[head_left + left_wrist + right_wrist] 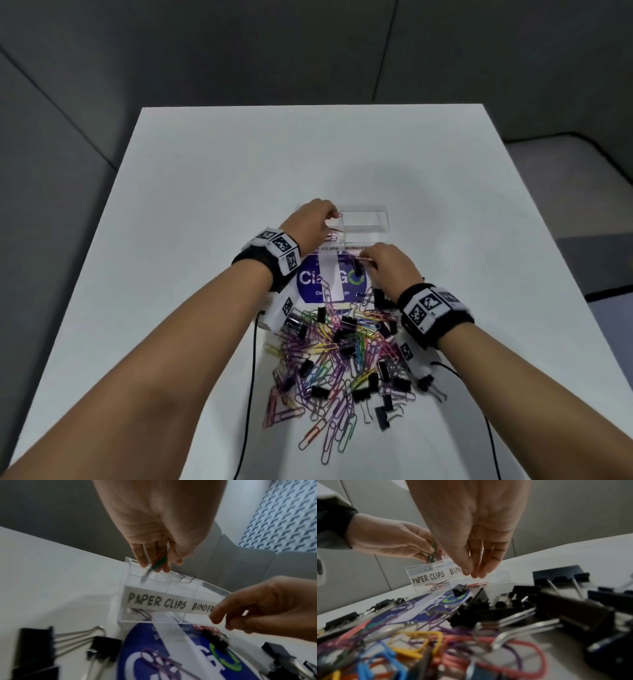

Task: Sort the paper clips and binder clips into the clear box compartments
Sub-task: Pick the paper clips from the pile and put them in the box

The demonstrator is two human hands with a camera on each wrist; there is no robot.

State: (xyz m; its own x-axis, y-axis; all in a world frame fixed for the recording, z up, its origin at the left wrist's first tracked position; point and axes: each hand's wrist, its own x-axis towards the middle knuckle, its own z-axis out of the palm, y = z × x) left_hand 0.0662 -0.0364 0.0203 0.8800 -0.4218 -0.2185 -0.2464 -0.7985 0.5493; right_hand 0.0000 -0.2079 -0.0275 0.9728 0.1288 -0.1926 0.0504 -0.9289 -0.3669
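Observation:
The clear box (383, 222) stands mid-table, its front label (154, 601) reading PAPER CLIPS and BINDER. My left hand (330, 216) hovers over the left compartment, pinching a few coloured paper clips (158, 562), one green. A few pink and purple clips (439, 584) lie inside that compartment. My right hand (368, 260) hangs at the front of the box by the BINDER side, its fingertips (476, 574) drawn together with nothing visible between them. Just below it a black binder clip (214, 640) lies on a blue card (308, 284). A mixed pile of paper clips and binder clips (342, 353) lies nearer me.
The blue and white printed card sits between the box and the pile. Black cables (251, 377) run from both wrist cameras toward the near table edge. Bare white tabletop (205, 188) surrounds the box, with grey partitions behind.

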